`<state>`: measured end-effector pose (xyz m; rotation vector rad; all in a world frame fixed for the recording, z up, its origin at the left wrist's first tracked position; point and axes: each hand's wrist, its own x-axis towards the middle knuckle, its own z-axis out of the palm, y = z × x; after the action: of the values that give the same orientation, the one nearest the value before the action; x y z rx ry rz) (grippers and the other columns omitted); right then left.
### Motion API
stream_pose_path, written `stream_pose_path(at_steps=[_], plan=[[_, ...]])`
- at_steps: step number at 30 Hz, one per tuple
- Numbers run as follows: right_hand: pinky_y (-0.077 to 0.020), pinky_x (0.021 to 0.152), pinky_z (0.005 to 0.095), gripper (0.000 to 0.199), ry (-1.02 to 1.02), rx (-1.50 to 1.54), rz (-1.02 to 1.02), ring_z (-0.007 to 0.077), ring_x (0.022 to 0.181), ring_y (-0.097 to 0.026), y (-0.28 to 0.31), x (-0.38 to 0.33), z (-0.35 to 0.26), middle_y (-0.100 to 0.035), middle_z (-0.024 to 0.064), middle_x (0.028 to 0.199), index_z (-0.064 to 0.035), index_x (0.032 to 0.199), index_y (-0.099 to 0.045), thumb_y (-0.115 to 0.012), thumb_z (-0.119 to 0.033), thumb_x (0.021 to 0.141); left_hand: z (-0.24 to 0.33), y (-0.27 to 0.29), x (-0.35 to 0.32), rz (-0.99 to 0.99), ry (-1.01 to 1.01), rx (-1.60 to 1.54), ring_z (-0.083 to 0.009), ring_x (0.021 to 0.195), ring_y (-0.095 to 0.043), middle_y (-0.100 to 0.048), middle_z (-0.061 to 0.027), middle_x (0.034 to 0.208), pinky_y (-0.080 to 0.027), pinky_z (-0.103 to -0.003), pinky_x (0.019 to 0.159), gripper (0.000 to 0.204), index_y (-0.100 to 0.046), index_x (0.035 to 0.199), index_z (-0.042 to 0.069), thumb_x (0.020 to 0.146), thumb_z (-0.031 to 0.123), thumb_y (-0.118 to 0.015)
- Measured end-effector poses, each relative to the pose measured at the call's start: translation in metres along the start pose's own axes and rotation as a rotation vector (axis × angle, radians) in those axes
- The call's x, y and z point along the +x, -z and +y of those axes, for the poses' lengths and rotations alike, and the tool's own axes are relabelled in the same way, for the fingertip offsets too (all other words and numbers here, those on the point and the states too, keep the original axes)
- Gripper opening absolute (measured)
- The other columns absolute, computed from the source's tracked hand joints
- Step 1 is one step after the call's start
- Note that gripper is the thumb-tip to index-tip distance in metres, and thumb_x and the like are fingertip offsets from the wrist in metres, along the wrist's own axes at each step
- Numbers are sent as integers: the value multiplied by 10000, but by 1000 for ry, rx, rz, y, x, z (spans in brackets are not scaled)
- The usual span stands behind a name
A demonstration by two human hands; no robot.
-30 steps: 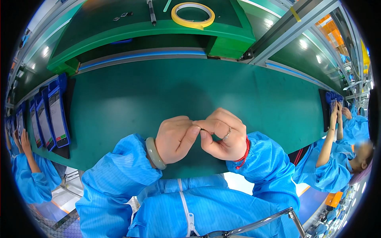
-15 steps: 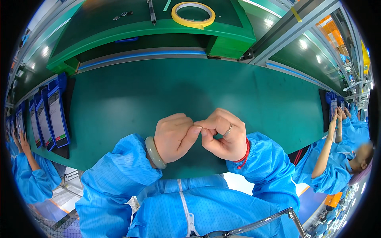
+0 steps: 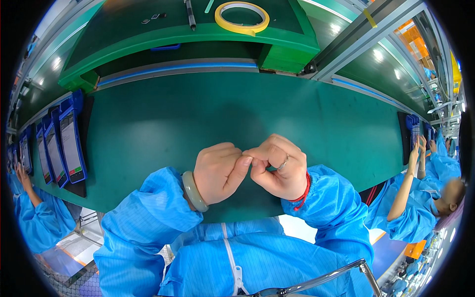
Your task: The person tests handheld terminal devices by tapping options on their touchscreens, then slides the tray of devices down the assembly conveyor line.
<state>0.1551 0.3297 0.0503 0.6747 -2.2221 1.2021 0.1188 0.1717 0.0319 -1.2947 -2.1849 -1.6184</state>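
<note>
Above the near part of the green tabletop (image 3: 148, 123), my two hands meet at the fingertips. My left hand (image 3: 217, 171), with a pale bangle (image 3: 195, 192) at its wrist, is closed, its thumb pressed to the curled fingers. Also closed is my right hand (image 3: 281, 166), in a pinch, wearing a ring and a red cord bracelet (image 3: 306, 193). Whatever may lie between the fingertips is too small or hidden to make out.
A green raised shelf (image 3: 198, 42) at the back bears a yellow tape roll (image 3: 242, 30), a pen (image 3: 190, 15) and small dark pieces. Blue-framed handheld devices (image 3: 73, 143) lean at the left. Co-workers in blue sit on both sides, one at the right (image 3: 415, 198).
My hands stay together in nearly the same pose, with only a tiny shift of the fingers. The left co-worker's hands have moved slightly.
</note>
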Motion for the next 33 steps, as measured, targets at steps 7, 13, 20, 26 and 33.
stream_pose_path(at_steps=[7,13,20,26,33], plan=[[-404,488,303,179,0,105,-31,209,556,-508,5,2,-3,-544,67,669,-11,834,-622,-620,44,663,-1,2,-1,-69,45,-129,-272,503,-463,-538,-108,606,-377,-374,484,218,-599,764,17,896,119,-458],[-395,505,306,159,-21,185,-66,212,561,-505,4,0,0,-544,71,680,-16,836,-602,-616,34,686,-3,3,-1,-59,29,-120,-271,514,-470,-546,-107,628,-385,-370,495,218,-605,777,23,898,131,-459],[-390,495,303,133,-24,154,-51,202,534,-496,3,-1,-1,-523,51,643,-40,794,-571,-607,37,691,-2,2,-1,-68,2,-75,-267,523,-477,-540,-101,619,-388,-369,491,225,-590,730,27,888,139,-476],[-391,482,298,163,-10,96,-28,198,533,-503,1,-3,-4,-518,54,636,-34,824,-586,-601,44,682,0,2,-2,-35,-12,9,-256,512,-465,-525,-96,604,-379,-357,476,222,-580,704,27,877,138,-498],[-412,494,296,200,-2,48,-21,204,541,-512,0,-3,-4,-519,54,639,-31,844,-597,-604,50,662,1,3,-1,-6,-24,69,-248,498,-445,-500,-91,584,-364,-357,463,223,-562,679,29,871,126,-504]])
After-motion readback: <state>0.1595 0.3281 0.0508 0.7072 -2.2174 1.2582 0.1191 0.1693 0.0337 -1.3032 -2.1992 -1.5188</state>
